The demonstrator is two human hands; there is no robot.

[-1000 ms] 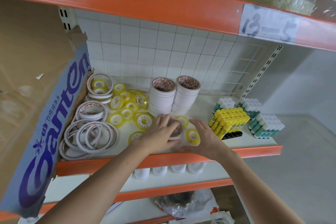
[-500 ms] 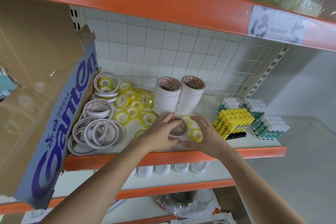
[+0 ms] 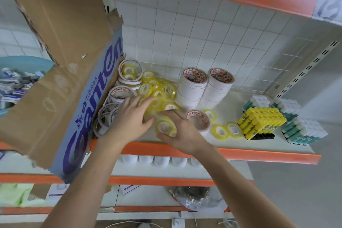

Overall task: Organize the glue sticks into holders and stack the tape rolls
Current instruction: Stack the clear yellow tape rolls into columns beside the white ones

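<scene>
Both hands shifted leftward, right hand (image 3: 182,131) gripping yellow tape roll (image 3: 164,128).

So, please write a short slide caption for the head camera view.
Both hands, left and right, reach among yellow tape rolls on the shelf, beside two white tape stacks.

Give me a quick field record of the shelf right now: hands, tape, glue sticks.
left hand: open, reaching over the loose yellow tape rolls
right hand: fingers curled round one yellow roll
stacked white tape: two upright columns by the tiled back wall
single white roll: lying apart, right of the hands
glue sticks: yellow block in a black holder
cardboard box: left of the tape
</scene>
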